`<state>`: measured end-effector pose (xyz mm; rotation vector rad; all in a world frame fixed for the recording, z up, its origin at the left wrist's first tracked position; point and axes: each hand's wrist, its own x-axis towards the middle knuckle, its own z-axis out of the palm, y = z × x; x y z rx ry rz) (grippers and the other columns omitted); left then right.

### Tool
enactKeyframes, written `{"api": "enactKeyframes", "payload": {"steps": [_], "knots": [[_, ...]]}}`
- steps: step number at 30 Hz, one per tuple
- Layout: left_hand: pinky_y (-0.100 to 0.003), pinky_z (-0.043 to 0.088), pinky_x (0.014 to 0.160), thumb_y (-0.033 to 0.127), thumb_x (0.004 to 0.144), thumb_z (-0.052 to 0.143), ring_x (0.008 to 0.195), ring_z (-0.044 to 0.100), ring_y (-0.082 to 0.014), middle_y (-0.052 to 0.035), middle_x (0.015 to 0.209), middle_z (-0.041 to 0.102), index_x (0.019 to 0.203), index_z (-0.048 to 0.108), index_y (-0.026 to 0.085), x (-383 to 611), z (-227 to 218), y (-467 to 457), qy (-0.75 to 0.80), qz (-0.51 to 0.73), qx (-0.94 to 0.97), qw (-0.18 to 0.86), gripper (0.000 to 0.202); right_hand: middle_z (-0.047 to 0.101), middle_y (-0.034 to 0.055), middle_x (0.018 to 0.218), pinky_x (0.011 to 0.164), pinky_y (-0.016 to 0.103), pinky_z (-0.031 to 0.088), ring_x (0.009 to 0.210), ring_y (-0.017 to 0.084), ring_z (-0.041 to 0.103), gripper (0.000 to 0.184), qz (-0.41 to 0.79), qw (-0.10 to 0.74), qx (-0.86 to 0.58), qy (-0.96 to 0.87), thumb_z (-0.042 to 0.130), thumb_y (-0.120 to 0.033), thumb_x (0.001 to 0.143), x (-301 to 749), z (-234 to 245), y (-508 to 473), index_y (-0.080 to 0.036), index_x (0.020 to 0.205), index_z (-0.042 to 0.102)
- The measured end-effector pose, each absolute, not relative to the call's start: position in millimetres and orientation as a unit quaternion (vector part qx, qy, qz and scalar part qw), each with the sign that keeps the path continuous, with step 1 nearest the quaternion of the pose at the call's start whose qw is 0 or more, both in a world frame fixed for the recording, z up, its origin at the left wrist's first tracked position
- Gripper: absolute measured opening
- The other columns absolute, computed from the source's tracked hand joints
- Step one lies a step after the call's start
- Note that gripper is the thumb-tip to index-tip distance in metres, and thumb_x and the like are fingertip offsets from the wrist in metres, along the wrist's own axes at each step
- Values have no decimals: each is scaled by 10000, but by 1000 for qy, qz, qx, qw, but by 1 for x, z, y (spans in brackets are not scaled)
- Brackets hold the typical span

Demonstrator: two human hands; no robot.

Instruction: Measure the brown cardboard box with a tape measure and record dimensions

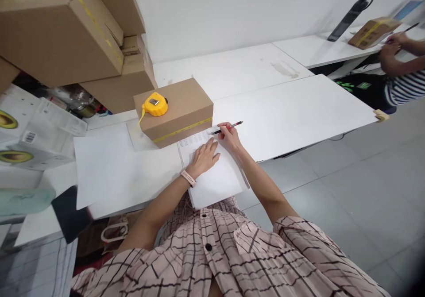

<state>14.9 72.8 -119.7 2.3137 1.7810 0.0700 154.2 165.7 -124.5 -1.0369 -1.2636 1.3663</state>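
Note:
My right hand [231, 138] grips a pen [236, 125] with a black and red barrel, its tip at the upper part of a white notebook [215, 179]. Rows of small writing run along the top of that page. Flat on the paper, fingers spread, lies my left hand [203, 157], just left of the pen. Directly behind the notebook sits a closed cardboard box [186, 106] with a yellow measuring strip along its front side. On top of the box rests a yellow tape measure [156, 104], a bit of its blade hanging over the left edge.
Larger cardboard boxes [59, 36] are stacked at the left, above white cartons [36, 133]. Blank paper sheets [102, 168] lie left of the notebook, beside a dark flat object [71, 213]. Far right, another person's hands [393, 44] hold a pen near a small box [373, 32] and a dark bottle [350, 17].

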Motion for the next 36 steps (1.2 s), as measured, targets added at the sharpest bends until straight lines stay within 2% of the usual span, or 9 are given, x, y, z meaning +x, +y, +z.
{"api": "enactKeyframes", "payload": {"steps": [2,4,7,9,12,16,19,23,36], "knots": [[-500,486,1056,442,1031,409,1364,498,-338,-103,1694,261,1556,392,216,14,-121,73,607,24,787,105,571,621,-21,657,673,280,469,649,134,582,367,578,470,-417,-520,632,-560,841,153,-129,166,-203,914,594],[-481,496,1045,439,1028,418,1362,502,-329,-94,1686,284,1551,403,234,13,-121,73,609,29,786,102,562,634,-11,715,708,280,472,690,130,587,359,569,467,-424,-527,657,-550,832,154,-132,164,-200,885,591],[-467,506,1033,430,1025,428,1346,519,-318,-94,1675,309,1544,415,238,14,-122,72,611,42,784,97,553,550,-46,695,647,255,413,642,103,481,335,515,472,-442,-562,698,-509,811,154,-134,161,-209,799,549],[-466,509,1026,425,1025,427,1331,532,-314,-97,1670,319,1538,424,225,14,-123,73,611,49,784,97,551,480,-71,670,610,249,374,613,98,417,319,498,474,-444,-574,699,-489,801,154,-135,161,-221,816,527],[-460,513,1020,413,1024,426,1330,531,-311,-92,1668,324,1529,437,221,14,-122,73,611,52,783,103,541,479,-74,671,610,254,369,616,107,424,319,496,469,-450,-576,698,-480,780,152,-137,164,-232,846,508],[-457,504,1032,405,1025,428,1331,533,-310,-85,1668,325,1533,428,250,13,-121,73,611,53,783,105,532,424,-67,635,602,261,343,610,107,384,337,453,479,-482,-576,666,-450,773,150,-140,168,-234,692,420],[-458,502,1034,404,1025,428,1327,536,-309,-90,1666,327,1529,433,236,12,-121,73,610,53,784,105,531,357,-71,612,575,261,289,594,103,325,324,428,486,-490,-583,629,-388,763,148,-141,169,-236,649,367],[-457,517,1015,396,1022,432,1324,539,-306,-90,1665,331,1522,440,209,12,-120,74,609,57,784,108,534,351,-70,604,567,262,269,589,102,314,290,431,480,-485,-591,607,-351,759,147,-140,167,-235,643,368],[-453,506,1032,393,1021,438,1328,537,-306,-91,1661,339,1518,451,220,12,-120,74,610,63,781,119,526,359,-67,604,565,266,255,590,105,311,268,423,475,-484,-602,597,-325,755,148,-140,168,-237,641,372]]}}
